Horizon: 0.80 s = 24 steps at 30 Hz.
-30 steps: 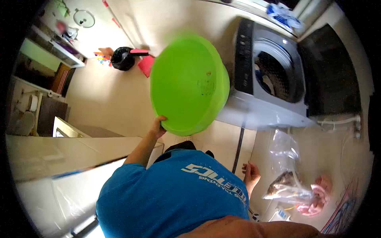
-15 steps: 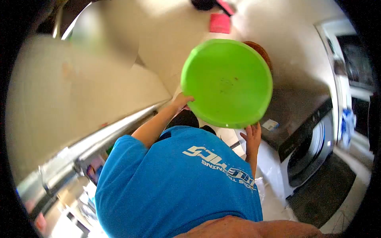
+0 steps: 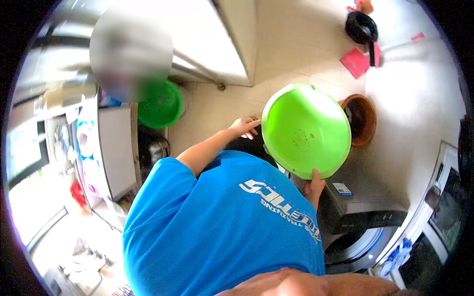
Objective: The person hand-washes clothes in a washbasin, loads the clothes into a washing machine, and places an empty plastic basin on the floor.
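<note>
A light green plastic basin [image 3: 308, 130] is held tilted in front of me, its inside facing me. Dark specks mark its bottom. My right hand [image 3: 315, 186] grips the near rim, thumb inside and fingers hidden beneath. My left hand [image 3: 246, 127] is at the basin's left side, fingers apart and slightly bent. One fingertip is close to the rim; whether it touches I cannot tell.
A brown pot [image 3: 364, 121] stands behind the basin's right side. To the right is a dark front-loading washing machine [image 3: 365, 207] with a small packet [image 3: 341, 188] on top. A darker green basin [image 3: 160, 104] sits at left. A black pan [image 3: 360, 28] and a pink dustpan-like piece [image 3: 354, 63] lie farther off.
The basin has moved right and nearer, and tilted more. My left hand has loosened from its rim, while my right thumb now lies over the rim. The view has turned leftward.
</note>
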{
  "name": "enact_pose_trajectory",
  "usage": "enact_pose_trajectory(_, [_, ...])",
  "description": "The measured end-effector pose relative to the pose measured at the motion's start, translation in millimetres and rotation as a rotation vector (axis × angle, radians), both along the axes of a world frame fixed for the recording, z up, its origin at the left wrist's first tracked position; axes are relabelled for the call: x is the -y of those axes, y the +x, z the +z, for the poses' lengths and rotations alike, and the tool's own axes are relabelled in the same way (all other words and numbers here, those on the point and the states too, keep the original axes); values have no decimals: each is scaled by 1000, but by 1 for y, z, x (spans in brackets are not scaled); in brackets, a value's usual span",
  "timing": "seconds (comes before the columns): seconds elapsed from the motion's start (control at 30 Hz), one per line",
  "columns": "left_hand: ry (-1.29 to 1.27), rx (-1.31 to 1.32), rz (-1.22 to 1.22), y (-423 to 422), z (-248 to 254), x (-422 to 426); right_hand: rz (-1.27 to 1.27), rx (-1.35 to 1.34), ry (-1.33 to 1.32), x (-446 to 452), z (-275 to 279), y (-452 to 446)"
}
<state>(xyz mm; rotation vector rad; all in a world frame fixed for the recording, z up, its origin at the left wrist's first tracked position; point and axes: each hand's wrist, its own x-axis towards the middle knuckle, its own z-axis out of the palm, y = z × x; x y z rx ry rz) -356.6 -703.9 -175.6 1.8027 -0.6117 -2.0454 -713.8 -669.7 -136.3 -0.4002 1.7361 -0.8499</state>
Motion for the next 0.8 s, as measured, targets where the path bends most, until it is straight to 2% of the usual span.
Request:
enact_pose_trajectory(0.03, [-24,184,-48,7,-7,-18,-41,67,-32,-4,-4,0])
enact_pose_trajectory(0.1, [-49,305,27,27,-19,-69,2,83,-28,-11,-7,2])
enact_pose_trajectory(0.17, [42,367,146,51,-43,-123,41,91,-33,-14,1,11])
enact_pose_trajectory(0.23, [151,440,266,65,-36,-165,57,162,32,-16,-3,13])
enact_pose_trajectory(0.3, [157,511,352,73,-36,-206,99,190,55,-18,-10,14])
enact_pose_trajectory(0.37, [155,508,381,81,-39,-237,108,218,152,-19,-3,26])
enact_pose_trajectory(0.5, [228,438,418,99,-34,-274,183,201,180,-21,1,67])
enact_pose_trajectory(0.57, [143,519,262,108,-25,-285,344,165,220,-28,6,97])
enact_pose_trajectory(0.63, [132,498,277,118,-19,-297,439,120,220,-34,10,133])
enact_pose_trajectory(0.7, [-60,601,167,134,-28,-315,584,49,220,-39,8,178])
enact_pose_trajectory(0.8, [-113,553,406,151,-21,-347,799,13,179,-39,1,252])
